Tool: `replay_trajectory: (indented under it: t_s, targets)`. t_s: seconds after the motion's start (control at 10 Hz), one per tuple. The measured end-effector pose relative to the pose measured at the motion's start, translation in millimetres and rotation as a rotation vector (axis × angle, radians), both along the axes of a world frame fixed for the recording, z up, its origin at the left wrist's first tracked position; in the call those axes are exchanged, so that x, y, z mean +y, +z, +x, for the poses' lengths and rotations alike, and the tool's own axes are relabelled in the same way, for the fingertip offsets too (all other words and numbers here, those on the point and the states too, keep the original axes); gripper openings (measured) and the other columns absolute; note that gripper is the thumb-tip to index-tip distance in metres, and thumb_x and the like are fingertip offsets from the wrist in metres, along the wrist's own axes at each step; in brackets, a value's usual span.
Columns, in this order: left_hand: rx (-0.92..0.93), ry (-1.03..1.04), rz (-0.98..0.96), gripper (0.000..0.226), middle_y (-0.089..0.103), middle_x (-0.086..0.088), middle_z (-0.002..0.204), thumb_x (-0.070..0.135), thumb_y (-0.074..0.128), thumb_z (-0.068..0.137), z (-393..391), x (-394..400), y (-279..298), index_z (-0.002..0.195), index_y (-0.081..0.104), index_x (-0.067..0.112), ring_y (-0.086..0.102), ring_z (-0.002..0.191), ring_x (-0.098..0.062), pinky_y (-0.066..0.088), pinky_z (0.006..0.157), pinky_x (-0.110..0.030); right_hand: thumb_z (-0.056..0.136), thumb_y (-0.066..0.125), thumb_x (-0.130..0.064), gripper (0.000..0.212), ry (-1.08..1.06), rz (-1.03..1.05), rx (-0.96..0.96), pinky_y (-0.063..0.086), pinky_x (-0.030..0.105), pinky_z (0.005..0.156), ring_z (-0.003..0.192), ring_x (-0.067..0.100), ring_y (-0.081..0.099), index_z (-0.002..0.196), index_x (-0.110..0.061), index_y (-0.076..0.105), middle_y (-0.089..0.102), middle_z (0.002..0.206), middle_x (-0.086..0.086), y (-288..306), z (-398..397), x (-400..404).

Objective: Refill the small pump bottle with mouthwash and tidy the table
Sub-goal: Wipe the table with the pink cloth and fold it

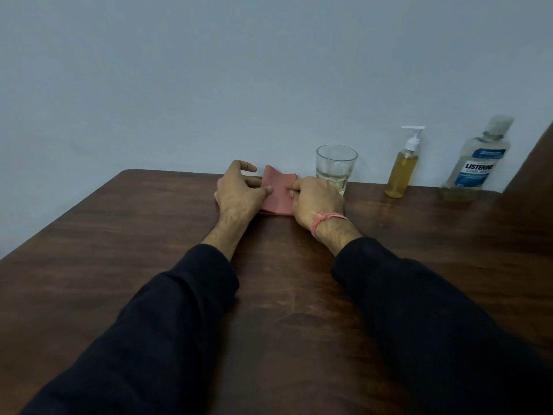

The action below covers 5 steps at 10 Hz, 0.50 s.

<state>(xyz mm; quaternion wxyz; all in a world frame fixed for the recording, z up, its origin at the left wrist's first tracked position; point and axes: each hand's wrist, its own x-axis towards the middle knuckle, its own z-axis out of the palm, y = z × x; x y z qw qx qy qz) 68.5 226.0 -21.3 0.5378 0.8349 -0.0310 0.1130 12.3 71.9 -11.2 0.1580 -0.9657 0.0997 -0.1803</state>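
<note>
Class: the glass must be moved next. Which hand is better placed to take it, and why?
Probably the right hand: it lies beside the glass, while the left hand sits across the cloth, farther away.
</note>
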Motion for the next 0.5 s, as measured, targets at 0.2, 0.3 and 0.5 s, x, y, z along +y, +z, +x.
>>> replay_trajectory:
  t_s: [0.2,0.3,0.5]
  targets:
    - [-0.053,0.017,-0.091,0.051,0.071,0.015,0.107,0.023,0.096,0.091,-5.4,3.7,1.5,0.131,0.066,0.024,0.075,0.102,-0.005,0.066,0.099,-0.036,0.111,0.045,-0.054,0.047,0.009,-0.017,0.024,0.052,0.042,0.092,0.121,0.033,0.068,0.147,-0.03,0.062,0.075,0.128,0.003,0.2,-22.2,9.8]
    - [-0.072,0.04,-0.143,0.045,0.07,0.018,0.105,0.024,0.095,0.091,-10.5,7.0,3.1,0.127,0.067,0.026,0.071,0.101,0.002,0.063,0.096,-0.028,0.109,0.051,-0.054,0.051,0.048,0.083,0.01,0.054,0.044,0.103,0.128,0.03,0.065,0.149,-0.025,0.059,0.07,0.137,0.003,0.3,-35.8,10.8]
    - [-0.062,-0.02,0.034,0.047,0.069,0.006,0.127,0.034,0.091,0.095,-49.9,9.4,8.9,0.134,0.068,0.021,0.068,0.125,-0.019,0.055,0.106,-0.033,0.104,0.058,-0.061,0.052,0.131,0.283,-0.021,0.05,0.043,0.113,0.13,0.019,0.059,0.147,-0.033,0.062,0.062,0.145,-0.005,4.5,-105.9,-14.4]
